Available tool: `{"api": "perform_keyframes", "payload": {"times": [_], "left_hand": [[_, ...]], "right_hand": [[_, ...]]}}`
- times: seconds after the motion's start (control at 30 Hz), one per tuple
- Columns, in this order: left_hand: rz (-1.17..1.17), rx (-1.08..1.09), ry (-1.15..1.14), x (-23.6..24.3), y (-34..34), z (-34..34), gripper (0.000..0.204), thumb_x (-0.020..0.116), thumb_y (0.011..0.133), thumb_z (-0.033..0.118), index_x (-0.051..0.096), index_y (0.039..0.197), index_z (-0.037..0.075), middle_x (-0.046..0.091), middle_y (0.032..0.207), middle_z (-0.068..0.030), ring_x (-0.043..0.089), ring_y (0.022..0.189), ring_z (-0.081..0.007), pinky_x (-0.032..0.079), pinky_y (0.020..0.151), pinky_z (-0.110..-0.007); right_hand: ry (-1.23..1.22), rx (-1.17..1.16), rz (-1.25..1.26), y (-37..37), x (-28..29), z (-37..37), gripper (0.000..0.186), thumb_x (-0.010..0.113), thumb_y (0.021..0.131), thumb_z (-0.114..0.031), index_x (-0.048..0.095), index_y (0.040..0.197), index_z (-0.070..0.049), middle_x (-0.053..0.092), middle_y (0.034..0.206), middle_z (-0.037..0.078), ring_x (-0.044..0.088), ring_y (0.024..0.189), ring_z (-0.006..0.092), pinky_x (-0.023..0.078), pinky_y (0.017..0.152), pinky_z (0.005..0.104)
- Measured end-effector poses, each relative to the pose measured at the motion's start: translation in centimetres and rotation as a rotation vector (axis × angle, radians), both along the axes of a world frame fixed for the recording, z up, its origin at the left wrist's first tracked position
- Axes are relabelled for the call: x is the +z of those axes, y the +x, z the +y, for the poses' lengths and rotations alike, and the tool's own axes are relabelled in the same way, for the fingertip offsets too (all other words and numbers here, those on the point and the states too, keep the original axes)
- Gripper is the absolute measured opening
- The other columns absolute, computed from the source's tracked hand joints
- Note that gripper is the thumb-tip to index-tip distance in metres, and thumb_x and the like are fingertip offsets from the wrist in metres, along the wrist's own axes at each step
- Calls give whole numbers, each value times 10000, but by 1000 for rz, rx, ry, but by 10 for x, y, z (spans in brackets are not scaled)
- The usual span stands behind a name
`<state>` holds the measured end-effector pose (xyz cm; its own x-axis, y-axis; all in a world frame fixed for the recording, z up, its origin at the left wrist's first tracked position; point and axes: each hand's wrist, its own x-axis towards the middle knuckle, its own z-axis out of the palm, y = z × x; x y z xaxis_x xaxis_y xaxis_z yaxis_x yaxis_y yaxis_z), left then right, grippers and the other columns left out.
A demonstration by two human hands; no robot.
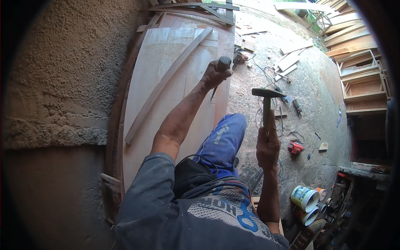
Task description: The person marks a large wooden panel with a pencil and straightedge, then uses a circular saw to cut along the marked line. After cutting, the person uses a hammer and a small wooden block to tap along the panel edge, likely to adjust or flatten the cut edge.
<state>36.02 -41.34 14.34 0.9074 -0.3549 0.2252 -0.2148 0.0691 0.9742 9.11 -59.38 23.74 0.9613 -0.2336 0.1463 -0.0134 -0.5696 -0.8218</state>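
Observation:
My left hand (216,75) is closed around a chisel (224,63). The round dark end of its handle sticks out above the fist, and the narrow blade shows below, pointing down near the right edge of a pale wooden panel (156,52). Whether the tip touches the wood I cannot tell. In my right hand (268,148) is a hammer (267,95), held up by its handle over the floor, its dark head apart from the chisel. Across the panel lies a long wooden strip (166,81), set at a slant, left of my left hand.
A rough wall (62,75) runs along the left. On the floor to the right lie cables, loose boards (288,61) and a red power tool (296,146). White buckets (305,198) stand at lower right. Wooden frames (362,79) and stacked planks are at far right.

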Motion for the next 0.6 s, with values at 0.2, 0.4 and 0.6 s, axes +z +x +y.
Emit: {"api": "perform_keyframes", "payload": {"times": [0.2,0.4,0.6], "left_hand": [[-18,16,92,1,-12,0,148,716,792,129,600,854,62,543,756,42,508,711,-72,469,645,-280],[-39,18,94,3,-17,1,152,713,789,131,598,855,56,539,753,40,504,710,-74,468,649,-283],[-53,3,115,3,-20,3,143,702,790,132,590,828,51,536,731,19,506,699,-92,475,652,-300]], "right_hand": [[-72,-3,-55,-5,-6,1,631,516,999,-28,309,1578,-167,709,1037,195,493,664,94,453,603,297],[-43,8,-53,-7,-14,0,627,514,1002,-34,307,1579,-167,711,1022,176,474,663,84,440,582,305],[-8,-4,22,-9,-9,1,622,515,1003,-40,313,1577,-168,704,1150,210,517,714,72,461,617,311]]}}
